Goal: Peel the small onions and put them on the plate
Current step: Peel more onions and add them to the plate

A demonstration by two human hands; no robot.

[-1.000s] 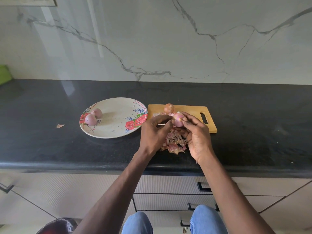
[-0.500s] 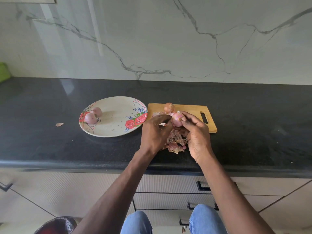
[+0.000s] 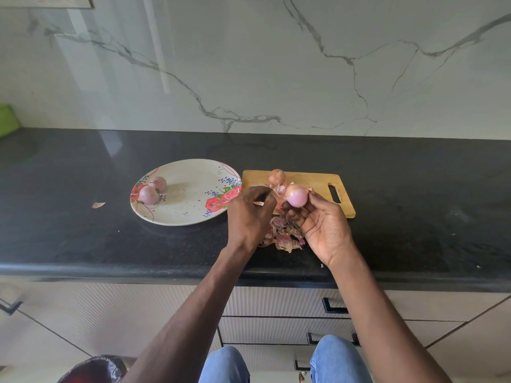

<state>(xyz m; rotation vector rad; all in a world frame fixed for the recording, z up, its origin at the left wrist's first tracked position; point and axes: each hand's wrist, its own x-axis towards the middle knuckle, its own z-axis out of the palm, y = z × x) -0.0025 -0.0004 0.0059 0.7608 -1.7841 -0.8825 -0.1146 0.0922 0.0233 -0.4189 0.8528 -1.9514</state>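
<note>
My right hand (image 3: 323, 225) gripped the small, pink, mostly peeled onion (image 3: 296, 195) over the wooden chopping board (image 3: 309, 180); my left hand (image 3: 250, 217), at nine o'clock, pinched something too small to identify.

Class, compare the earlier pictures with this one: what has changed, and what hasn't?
The left hand has drawn away from the onion, leaving a gap. The right hand still holds it, now more exposed. The plate with its two peeled onions and the cutting board haven't moved.
</note>
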